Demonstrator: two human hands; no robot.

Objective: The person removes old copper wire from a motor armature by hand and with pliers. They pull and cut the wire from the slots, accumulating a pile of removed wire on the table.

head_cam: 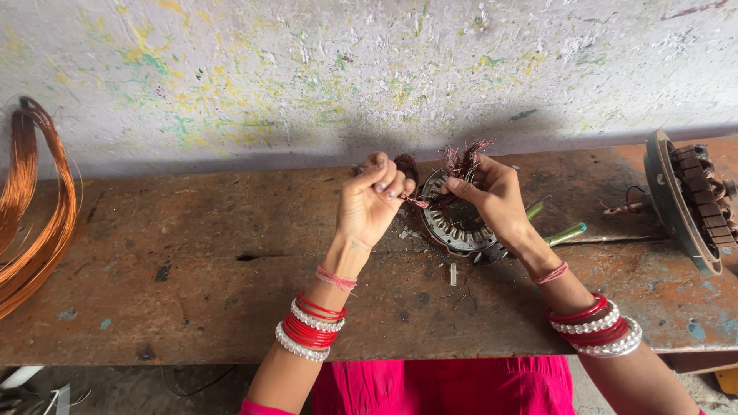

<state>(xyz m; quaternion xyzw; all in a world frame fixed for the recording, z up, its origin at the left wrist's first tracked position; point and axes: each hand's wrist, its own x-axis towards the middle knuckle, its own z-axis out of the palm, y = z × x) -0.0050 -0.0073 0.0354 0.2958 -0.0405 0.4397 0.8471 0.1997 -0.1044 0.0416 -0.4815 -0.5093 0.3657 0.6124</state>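
Between the fingers of the left hand and the right hand, both pinched shut on old copper wire, sits the round metal motor ring on the bench. Many slots look bare, but a tangle is still stuck on top.

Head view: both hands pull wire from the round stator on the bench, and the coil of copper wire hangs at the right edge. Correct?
Not quite. In the head view the coil of copper wire hangs at the left edge, not the right. Both the left hand and right hand do pull wire from the stator on the bench.
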